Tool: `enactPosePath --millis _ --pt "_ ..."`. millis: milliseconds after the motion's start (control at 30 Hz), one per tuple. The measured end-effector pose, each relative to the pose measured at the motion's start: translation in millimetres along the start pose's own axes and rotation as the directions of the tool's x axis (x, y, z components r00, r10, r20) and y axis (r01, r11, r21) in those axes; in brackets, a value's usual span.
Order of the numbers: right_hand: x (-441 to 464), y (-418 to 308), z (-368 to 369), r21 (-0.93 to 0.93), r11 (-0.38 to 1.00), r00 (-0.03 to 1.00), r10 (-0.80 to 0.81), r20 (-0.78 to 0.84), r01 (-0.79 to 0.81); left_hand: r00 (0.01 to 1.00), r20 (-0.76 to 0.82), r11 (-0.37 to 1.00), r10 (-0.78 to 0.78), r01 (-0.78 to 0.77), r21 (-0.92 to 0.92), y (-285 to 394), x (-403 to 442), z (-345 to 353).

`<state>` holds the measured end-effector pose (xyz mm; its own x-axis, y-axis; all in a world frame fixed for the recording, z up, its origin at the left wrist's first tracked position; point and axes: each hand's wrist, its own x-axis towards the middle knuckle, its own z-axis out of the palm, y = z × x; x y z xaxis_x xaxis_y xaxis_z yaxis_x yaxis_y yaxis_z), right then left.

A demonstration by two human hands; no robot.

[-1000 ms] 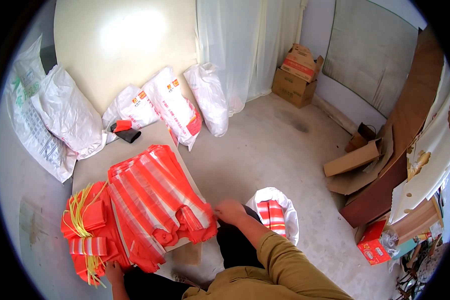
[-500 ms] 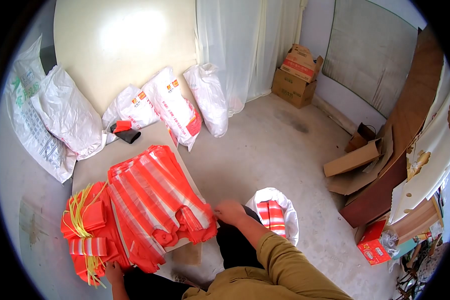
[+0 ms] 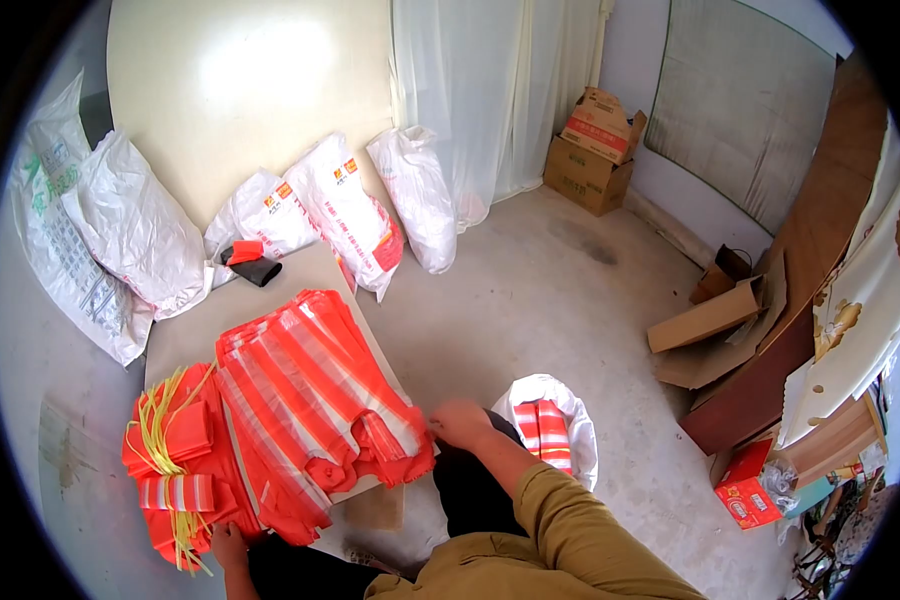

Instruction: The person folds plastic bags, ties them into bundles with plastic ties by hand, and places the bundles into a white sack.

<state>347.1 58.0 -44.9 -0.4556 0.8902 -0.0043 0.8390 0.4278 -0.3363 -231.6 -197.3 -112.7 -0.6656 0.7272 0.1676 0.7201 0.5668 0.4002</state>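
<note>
A stack of red-and-white striped plastic bags [image 3: 305, 370] lies spread on the table, its near corners bunched and crumpled. My right hand [image 3: 460, 424] is at the right corner of this stack, above my knee, with its fingers curled. What the fingertips hold, if anything, is hidden. At the near left edge, my left hand [image 3: 229, 546] rests against the red plastic bags, its partly visible fingers stretched out. Beside it lie a small folded striped bundle [image 3: 177, 493], a folded red bundle [image 3: 182, 432] and a bunch of yellow ties [image 3: 155, 420].
A white sack [image 3: 582, 425] holding striped bundles stands on the floor right of my knee. Filled white sacks [image 3: 340, 205] line the wall behind the table [image 3: 185, 340]. A dark item [image 3: 257, 270] lies at its far end. Cardboard boxes [image 3: 587, 175] stand by the curtain.
My right hand has shifted very slightly at the corner of the stack and looks less blurred. My left hand and the bags stay in place.
</note>
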Motion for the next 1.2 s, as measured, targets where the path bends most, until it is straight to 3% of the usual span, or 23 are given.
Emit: enactPosePath --millis 200,300,400,700,800,933,1200 --pt "-2.6 -6.1 -9.9 -0.024 0.999 0.995 0.045 0.092 -0.042 0.999 0.020 0.999 -0.031 0.031 -0.023 13.9 -4.7 -8.8" --pt "-1.5 2.6 2.9 0.010 1.000 0.999 -0.018 -0.032 0.019 0.999 0.032 0.999 -0.028 0.029 -0.017 -4.3 3.0 2.7" --pt "-1.7 2.3 2.6 0.002 1.000 0.999 -0.028 -0.039 0.028 0.999 0.031 0.999 -0.037 0.038 -0.029 -15.4 7.1 11.8" --pt "-2.3 -1.6 -4.0 0.025 1.000 1.000 0.009 0.005 -0.009 0.998 0.039 0.998 -0.047 0.048 -0.029 -18.6 7.1 12.5" --pt "-2.9 -6.8 -10.4 -0.021 0.999 0.995 0.041 0.092 -0.039 1.000 0.012 0.999 -0.021 0.022 -0.025 -1.3 0.3 0.6" --pt "-2.1 -4.2 -5.7 -0.012 1.000 0.999 0.021 0.049 -0.021 0.997 0.041 0.993 -0.068 0.072 -0.094 15.5 -4.8 -10.1" --pt "-1.9 2.7 2.9 0.003 1.000 0.999 -0.028 -0.026 0.028 0.997 0.047 0.996 -0.060 0.063 -0.057 -5.2 2.8 3.8"
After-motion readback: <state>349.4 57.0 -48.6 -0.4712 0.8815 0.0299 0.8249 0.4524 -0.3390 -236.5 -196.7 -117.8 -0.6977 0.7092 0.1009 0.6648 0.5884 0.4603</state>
